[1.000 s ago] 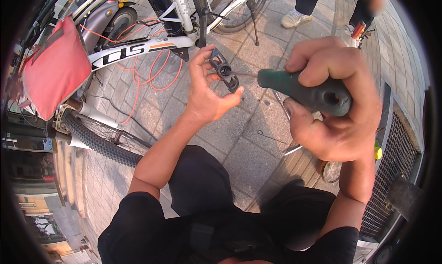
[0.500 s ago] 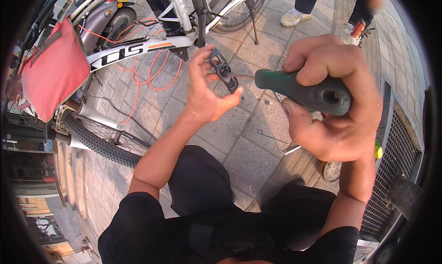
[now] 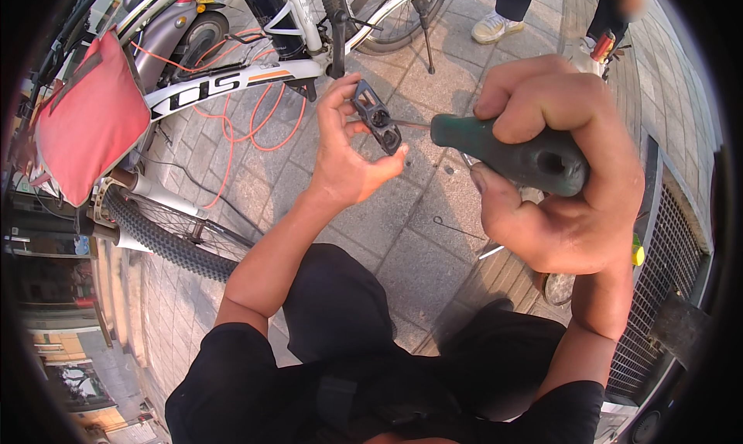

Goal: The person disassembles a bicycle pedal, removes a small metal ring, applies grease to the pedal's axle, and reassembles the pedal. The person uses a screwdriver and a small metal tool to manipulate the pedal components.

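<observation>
Between the thumb and fingers of my left hand (image 3: 346,151) is a black bicycle pedal (image 3: 377,117), held up above the pavement with its cut-out frame showing. My right hand (image 3: 576,165) grips a screwdriver (image 3: 515,146) by its dark green handle, which has a hole in its butt end. The thin metal shaft points left and reaches the middle of the pedal. Whether its tip sits inside the pedal or only touches it, I cannot tell.
A white bicycle (image 3: 224,86) stands at the left, with a red cloth bag (image 3: 93,119) near its front wheel (image 3: 166,239). Orange hose (image 3: 228,138) loops over the paving. A thin looped metal rod (image 3: 457,227) lies below my hands. Another person's shoe (image 3: 497,28) is at the far side.
The pedal has turned slightly in my left hand, and the screwdriver's shaft lies a little higher against it. My right hand has barely shifted.
</observation>
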`<state>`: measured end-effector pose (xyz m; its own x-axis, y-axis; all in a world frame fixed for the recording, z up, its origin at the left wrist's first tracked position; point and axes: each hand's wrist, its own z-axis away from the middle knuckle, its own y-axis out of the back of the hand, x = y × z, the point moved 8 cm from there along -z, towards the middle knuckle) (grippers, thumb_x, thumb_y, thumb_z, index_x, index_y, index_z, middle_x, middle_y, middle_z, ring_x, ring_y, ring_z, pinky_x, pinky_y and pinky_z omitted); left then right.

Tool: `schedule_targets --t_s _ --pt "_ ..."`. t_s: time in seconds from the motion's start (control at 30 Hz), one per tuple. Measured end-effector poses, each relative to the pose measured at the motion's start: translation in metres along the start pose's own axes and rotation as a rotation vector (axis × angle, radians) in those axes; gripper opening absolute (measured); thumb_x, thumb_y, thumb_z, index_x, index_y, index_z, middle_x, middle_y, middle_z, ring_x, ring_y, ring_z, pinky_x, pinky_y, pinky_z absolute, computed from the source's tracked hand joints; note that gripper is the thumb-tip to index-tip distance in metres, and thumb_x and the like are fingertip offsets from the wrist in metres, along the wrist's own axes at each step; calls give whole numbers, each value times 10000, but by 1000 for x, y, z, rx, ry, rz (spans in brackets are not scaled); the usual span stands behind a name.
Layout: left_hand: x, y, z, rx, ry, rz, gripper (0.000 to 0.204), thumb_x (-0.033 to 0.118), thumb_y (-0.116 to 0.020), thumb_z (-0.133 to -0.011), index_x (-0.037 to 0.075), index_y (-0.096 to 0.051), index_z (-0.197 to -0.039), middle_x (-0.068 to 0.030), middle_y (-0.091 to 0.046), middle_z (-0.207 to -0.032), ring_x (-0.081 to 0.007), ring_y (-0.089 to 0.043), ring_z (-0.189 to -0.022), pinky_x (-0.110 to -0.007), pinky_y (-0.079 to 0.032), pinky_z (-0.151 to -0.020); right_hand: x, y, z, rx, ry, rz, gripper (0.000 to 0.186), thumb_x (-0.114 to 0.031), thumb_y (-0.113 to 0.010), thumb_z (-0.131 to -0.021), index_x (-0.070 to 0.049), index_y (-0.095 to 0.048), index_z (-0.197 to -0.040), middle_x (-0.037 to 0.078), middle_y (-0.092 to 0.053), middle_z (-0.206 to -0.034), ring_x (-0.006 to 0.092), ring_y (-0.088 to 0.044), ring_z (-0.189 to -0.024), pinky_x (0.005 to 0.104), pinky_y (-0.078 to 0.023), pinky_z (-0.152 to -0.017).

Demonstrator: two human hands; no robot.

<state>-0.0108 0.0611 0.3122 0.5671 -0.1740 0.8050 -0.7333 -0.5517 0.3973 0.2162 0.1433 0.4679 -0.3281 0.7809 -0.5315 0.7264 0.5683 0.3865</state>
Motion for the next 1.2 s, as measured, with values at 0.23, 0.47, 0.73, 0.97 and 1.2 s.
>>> schedule_targets --t_s 0.23,0.47,0.73,0.97,1.2 --pt "0 3 0 27 -91 -153 1028 87 -948 -699 72 -323 -1515 -176 -339 -1648 -251 -545 -1287 -384 -558 -950 0 -1 -1 9 6 36 409 99 -744 -684 -23 -626 -1056 151 -673 -1044 203 -662 -900 305 -527 -812" --pt "1 0 -1 20 -99 -152 1022 83 -948 -702 74 -326 -1514 -175 -343 -1642 -252 -544 -1293 -384 -555 -961 2 -3 0 33 -5 54 410 85 -772 -697 -19 -627 -1066 143 -667 -1029 221 -670 -910 321 -528 -841" --pt "-1 -3 -2 5 -46 -110 1019 72 -945 -706 71 -323 -1513 -167 -339 -1641 -236 -551 -1268 -372 -564 -942 1 0 1 53 26 30 426 89 -774 -691 -10 -629 -1080 142 -673 -1049 230 -677 -929 327 -541 -851" --pt "-6 -6 0 4 -65 30 1048 46 -948 -693 71 -309 -1524 -161 -336 -1642 -224 -561 -1228 -374 -566 -937 2 -3 0 21 3 49 425 94 -774 -698 -1 -628 -1086 149 -670 -1053 234 -676 -931 333 -543 -852" --pt "-4 -8 -2 -24 -55 166 1070 28 -949 -693 77 -297 -1540 -144 -353 -1615 -216 -558 -1214 -373 -561 -953 1 -2 0 29 4 20 426 99 -769 -702 10 -621 -1091 151 -662 -1048 240 -672 -929 332 -540 -848"
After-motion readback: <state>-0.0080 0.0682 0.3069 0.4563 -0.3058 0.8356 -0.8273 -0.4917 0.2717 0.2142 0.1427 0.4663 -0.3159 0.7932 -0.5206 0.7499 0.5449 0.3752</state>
